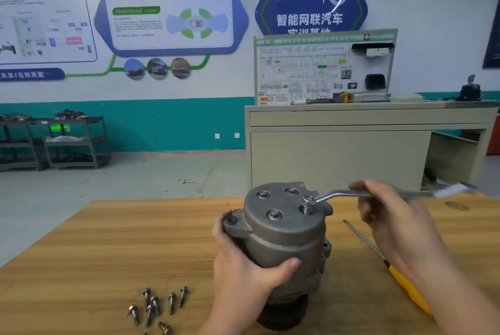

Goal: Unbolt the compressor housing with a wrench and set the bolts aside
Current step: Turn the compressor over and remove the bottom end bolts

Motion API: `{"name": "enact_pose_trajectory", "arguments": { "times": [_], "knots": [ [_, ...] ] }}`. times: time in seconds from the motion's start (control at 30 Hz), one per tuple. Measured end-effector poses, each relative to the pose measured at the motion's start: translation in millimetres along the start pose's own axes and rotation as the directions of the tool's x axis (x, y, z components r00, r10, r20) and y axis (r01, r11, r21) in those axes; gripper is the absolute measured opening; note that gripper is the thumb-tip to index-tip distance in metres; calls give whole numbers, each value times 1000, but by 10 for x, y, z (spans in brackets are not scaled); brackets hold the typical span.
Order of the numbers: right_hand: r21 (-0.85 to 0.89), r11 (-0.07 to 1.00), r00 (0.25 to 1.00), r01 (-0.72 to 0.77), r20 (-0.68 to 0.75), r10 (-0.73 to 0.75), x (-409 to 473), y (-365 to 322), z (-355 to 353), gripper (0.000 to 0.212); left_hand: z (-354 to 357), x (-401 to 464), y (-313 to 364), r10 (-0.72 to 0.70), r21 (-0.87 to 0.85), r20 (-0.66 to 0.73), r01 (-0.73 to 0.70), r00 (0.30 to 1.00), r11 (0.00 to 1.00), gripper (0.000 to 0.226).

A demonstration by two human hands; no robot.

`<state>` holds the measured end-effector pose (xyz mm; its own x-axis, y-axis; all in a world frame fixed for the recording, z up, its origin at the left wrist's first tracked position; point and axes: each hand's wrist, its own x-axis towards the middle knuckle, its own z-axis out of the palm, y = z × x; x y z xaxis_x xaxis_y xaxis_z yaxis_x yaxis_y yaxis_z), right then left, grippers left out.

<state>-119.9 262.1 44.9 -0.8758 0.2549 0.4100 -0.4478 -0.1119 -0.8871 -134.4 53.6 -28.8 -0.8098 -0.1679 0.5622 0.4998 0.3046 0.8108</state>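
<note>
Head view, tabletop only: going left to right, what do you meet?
Loose bolts → left hand gripping the compressor housing → raised bolt under the wrench → right hand holding the wrench → yellow-handled screwdriver.

Bolts (154, 307) left of compressor (284, 240) — screwdriver (389, 267) right

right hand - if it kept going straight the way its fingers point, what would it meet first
The right hand points leftward along the wrench, so it would probably first meet the raised bolt on the compressor housing. Depth is unclear from this one view.
</note>
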Motion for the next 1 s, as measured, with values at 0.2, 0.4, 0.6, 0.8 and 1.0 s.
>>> {"name": "enact_pose_trajectory", "arguments": {
  "times": [0.2, 0.4, 0.6, 0.8, 1.0],
  "knots": [
    [-599, 787, 948, -147, 141, 284, 777, -238, 616, 24, 5, 18, -1, -12, 2, 16, 12, 1000, 1000, 110],
    [-776, 364, 820, 515, 569, 52, 194, -520, 1159, 13, -15, 11, -6, -19, 37, 9, 19, 1000, 999, 110],
    [-643, 392, 751, 658, 520, -408, -448, -317, 422, 38, -43, -32, 12, -26, -5, 92, 27, 995, 1000, 133],
    [-143, 979, 959, 143, 264, -101, -327, -205, 73, 29, -140, 68, 442, 245, 184, 41, -249, 969, 951, 64],
    [287, 953, 987, -103, 151, 61, -136, -123, 116, 15, -17, 690, 965, 159, 474, 592, -501, 790, 725, 37]
  ]
}}
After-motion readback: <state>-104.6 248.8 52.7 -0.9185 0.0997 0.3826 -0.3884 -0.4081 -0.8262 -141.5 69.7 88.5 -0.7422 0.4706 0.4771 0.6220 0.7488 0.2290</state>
